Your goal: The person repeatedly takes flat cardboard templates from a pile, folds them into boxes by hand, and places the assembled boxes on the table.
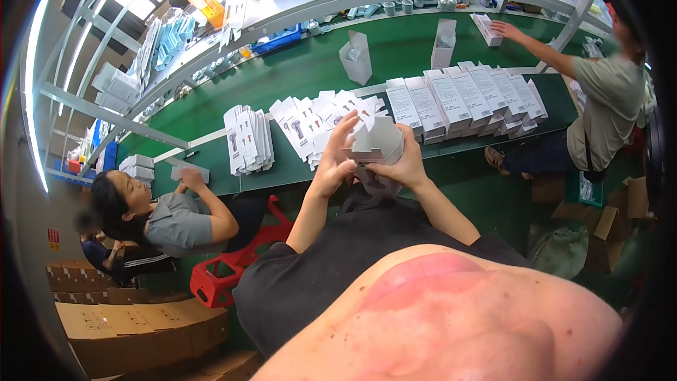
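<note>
In front of my body is a white carton [379, 142] with its top flaps standing up. My right hand [407, 159] grips its right side, the thumb across the near face. On the other side my left hand [334, 159] has its fingers stretched upward beside the flaps, the thumb close to the carton's edge; whether it touches is hard to see. Behind the hands lie flat, printed white cartons [300, 127] in an overlapping pile. Another stack of flat cartons [248, 142] is left of them. Rows of closed white boxes [462, 99] lie to the right.
Two open white cartons, one [356, 58] left and one [443, 44] right, stand farther back on the green table [395, 35]. A metal-framed shelf [296, 15] runs above. Co-workers sit left and stand right, each with a hand at a box. A red stool [211, 279] is at lower left.
</note>
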### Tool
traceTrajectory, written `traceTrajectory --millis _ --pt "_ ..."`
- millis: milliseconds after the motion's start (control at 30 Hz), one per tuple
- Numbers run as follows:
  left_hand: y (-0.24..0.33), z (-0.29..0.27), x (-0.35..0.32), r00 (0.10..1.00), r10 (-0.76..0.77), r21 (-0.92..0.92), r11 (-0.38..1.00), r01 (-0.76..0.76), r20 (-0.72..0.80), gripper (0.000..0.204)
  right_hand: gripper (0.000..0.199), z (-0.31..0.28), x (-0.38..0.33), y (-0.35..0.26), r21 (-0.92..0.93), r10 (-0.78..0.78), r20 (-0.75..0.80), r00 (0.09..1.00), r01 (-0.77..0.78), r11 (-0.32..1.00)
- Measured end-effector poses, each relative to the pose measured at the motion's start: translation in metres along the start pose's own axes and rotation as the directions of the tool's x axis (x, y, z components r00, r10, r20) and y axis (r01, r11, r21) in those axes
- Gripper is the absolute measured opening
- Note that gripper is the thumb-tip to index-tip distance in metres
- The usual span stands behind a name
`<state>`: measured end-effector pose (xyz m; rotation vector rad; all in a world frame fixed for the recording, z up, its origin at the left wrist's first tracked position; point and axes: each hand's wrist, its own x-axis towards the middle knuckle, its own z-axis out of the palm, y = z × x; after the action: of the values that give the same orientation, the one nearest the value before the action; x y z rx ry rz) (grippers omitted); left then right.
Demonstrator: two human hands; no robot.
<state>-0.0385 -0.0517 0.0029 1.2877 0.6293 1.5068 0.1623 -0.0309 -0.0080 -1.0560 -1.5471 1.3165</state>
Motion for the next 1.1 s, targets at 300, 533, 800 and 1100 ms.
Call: traceTrajectory --millis 300,533,800,1100 --pt "-0.014 0.044 0.024 0.999 0.044 0.375 0.926 -0.037 -0.009 0.086 0.066 -0.012 0.002 -0.033 0.434 -0.068 -0.125 0.99 0.116 0.893" --pt "-0.019 0.046 0.025 0.998 0.059 0.206 0.977 -0.061 0.013 0.081 0.05 -0.006 -0.005 -0.044 0.361 -0.039 -0.209 0.977 0.115 0.926" --pt "-0.013 0.037 0.027 0.978 0.199 0.265 0.948 -0.179 -0.054 0.064 0.053 -0.01 0.005 -0.025 0.134 -0.132 -0.153 0.979 0.153 0.979" --pt "0.01 0.03 0.033 0.987 0.137 0.717 0.679 -0.157 0.087 0.017 0.053 -0.001 0.017 -0.026 -0.017 -0.268 -0.219 0.938 0.271 0.962"
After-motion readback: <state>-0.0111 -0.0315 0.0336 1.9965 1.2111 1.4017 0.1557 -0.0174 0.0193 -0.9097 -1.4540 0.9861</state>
